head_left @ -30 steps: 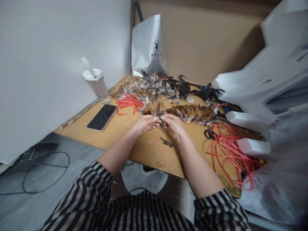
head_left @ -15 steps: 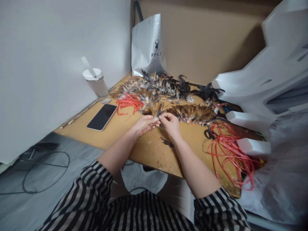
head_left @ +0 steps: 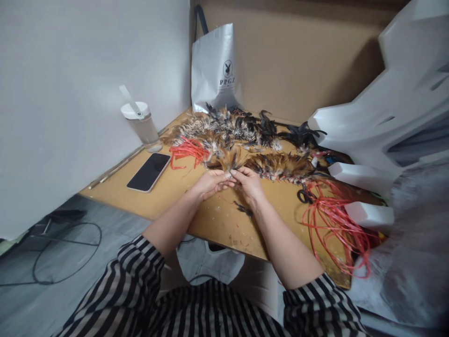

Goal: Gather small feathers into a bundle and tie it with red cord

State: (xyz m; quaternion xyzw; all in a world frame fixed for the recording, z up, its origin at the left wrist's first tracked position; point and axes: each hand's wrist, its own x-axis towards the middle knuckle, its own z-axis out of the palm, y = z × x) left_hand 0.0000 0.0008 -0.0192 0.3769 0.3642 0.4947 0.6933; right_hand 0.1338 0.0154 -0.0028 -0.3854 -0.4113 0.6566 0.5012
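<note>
Both hands meet over the near middle of the wooden table. My left hand point(head_left: 214, 183) is closed in a pinch at the base of a small tuft of brown feathers point(head_left: 230, 158). Thumb tip to thumb tip with it, my right hand point(head_left: 249, 182) pinches the same quill ends. The tuft fans out upward, away from me. To the right of it lies a row of brown and black feathers point(head_left: 280, 164), with bits of red along its lower edge. A heap of mixed feathers point(head_left: 224, 124) stretches behind. A dark loose feather point(head_left: 242, 208) rests beneath my right wrist.
Cut red strips point(head_left: 187, 150) and a phone point(head_left: 149, 172) lie on the left, near a lidded cup point(head_left: 142, 122). A silver bag point(head_left: 213, 70) stands at the back. Scissors point(head_left: 304, 194) and a tangle of red strips point(head_left: 336, 224) lie right, beside white foam pieces point(head_left: 368, 213).
My right hand's fingers have lowered and flattened slightly, its thumb now pressing beside the left thumb at the feather base. The tuft stays held in nearly the same place.
</note>
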